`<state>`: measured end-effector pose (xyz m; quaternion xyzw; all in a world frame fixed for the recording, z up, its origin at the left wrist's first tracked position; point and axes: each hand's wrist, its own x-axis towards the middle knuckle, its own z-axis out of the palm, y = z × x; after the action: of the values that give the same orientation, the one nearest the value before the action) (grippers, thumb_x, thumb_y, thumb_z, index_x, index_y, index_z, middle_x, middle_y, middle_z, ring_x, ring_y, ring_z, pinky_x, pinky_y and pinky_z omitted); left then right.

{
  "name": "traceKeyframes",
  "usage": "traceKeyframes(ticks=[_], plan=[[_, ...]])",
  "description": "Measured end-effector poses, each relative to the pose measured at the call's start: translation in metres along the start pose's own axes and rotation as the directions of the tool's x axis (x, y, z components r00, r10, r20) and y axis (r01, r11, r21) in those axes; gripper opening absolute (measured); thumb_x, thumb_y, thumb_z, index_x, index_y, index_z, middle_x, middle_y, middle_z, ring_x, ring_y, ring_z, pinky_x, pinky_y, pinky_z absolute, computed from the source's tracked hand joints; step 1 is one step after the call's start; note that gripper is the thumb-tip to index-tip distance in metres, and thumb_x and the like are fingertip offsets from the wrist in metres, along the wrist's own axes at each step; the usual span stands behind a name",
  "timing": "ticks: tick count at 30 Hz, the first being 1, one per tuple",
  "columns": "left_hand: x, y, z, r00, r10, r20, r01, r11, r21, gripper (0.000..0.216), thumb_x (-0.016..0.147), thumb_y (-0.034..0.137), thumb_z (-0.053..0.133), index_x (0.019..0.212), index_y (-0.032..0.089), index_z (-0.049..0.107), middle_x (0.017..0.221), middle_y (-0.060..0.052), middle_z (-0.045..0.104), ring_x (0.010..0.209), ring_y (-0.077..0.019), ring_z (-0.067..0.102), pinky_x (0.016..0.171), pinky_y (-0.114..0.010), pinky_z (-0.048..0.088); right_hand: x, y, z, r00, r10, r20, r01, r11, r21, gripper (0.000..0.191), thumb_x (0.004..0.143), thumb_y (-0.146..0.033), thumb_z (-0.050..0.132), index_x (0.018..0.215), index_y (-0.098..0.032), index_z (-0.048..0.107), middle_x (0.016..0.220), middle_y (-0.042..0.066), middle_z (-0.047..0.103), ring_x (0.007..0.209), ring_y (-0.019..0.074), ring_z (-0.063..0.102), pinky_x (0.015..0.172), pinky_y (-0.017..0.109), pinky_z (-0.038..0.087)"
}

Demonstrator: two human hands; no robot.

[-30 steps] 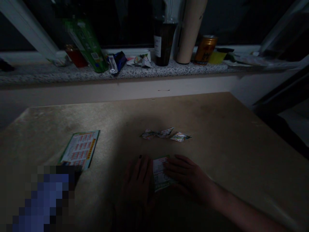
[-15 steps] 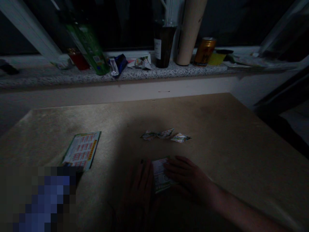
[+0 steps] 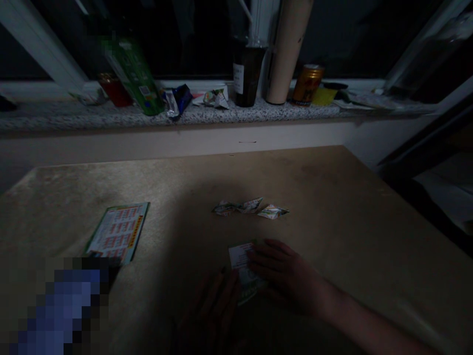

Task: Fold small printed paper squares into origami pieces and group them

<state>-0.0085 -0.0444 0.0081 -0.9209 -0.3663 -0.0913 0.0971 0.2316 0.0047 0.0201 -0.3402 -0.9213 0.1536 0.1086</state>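
Observation:
A small printed sheet of paper (image 3: 242, 256) lies on the table in front of me, in deep shadow. My right hand (image 3: 284, 271) rests flat over its right side, fingers stretched out to the left. At its lower left edge is my left hand (image 3: 218, 296), very dark, with its fingers extended and the tips touching the paper. Beyond the hands sit folded paper pieces (image 3: 273, 211) in a row, pointed at the ends and printed like the sheet.
A calendar sheet (image 3: 118, 229) lies at the left, near a blurred-out blue object (image 3: 59, 310). Along the granite windowsill (image 3: 207, 116) stand a green bottle (image 3: 136, 74), a dark cup with a straw (image 3: 247, 74), a cardboard tube (image 3: 286, 54), an orange can (image 3: 308, 85) and crumpled wrappers (image 3: 177, 100).
My left hand has slid down and slightly back, so more of the paper's left side shows. My right hand stays on the sheet. The whole view has shifted slightly.

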Motion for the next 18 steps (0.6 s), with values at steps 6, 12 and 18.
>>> traceKeyframes(ticks=[6, 12, 18], plan=[[-0.006, 0.001, 0.002, 1.0, 0.008, 0.002, -0.008, 1.0, 0.011, 0.055, 0.08, 0.043, 0.049, 0.127, 0.015, 0.051, 0.136, -0.005, 0.047, 0.128, -0.0279, 0.031, 0.105, -0.04, 0.023, -0.002, 0.003, -0.004, 0.998, -0.06, 0.018, 0.06, 0.997, -0.038, 0.046, 0.092, -0.041, 0.042, 0.132, -0.02, 0.043, 0.136, 0.005, 0.047, 0.129, 0.0203, 0.036, 0.107, 0.042, 0.025], [-0.016, 0.005, 0.011, 0.999, 0.043, 0.011, -0.044, 0.998, 0.038, 0.048, 0.082, 0.043, 0.047, 0.123, 0.018, 0.055, 0.132, -0.004, 0.052, 0.131, -0.0284, 0.024, 0.11, -0.045, 0.002, 0.0, 0.0, -0.008, 0.997, -0.053, 0.065, 0.056, 0.997, -0.061, 0.048, 0.092, -0.043, 0.04, 0.133, -0.018, 0.043, 0.136, 0.005, 0.047, 0.129, 0.0218, 0.035, 0.107, 0.043, 0.025], [-0.016, 0.007, 0.014, 0.999, 0.035, -0.031, -0.033, 0.998, 0.06, 0.043, 0.083, 0.04, 0.046, 0.12, 0.021, 0.057, 0.131, -0.004, 0.053, 0.136, -0.0273, 0.015, 0.11, -0.046, 0.005, -0.001, 0.002, -0.006, 0.996, -0.065, 0.061, 0.068, 0.997, -0.047, 0.048, 0.092, -0.042, 0.041, 0.135, -0.019, 0.04, 0.137, 0.005, 0.045, 0.13, 0.0219, 0.035, 0.108, 0.043, 0.023]])
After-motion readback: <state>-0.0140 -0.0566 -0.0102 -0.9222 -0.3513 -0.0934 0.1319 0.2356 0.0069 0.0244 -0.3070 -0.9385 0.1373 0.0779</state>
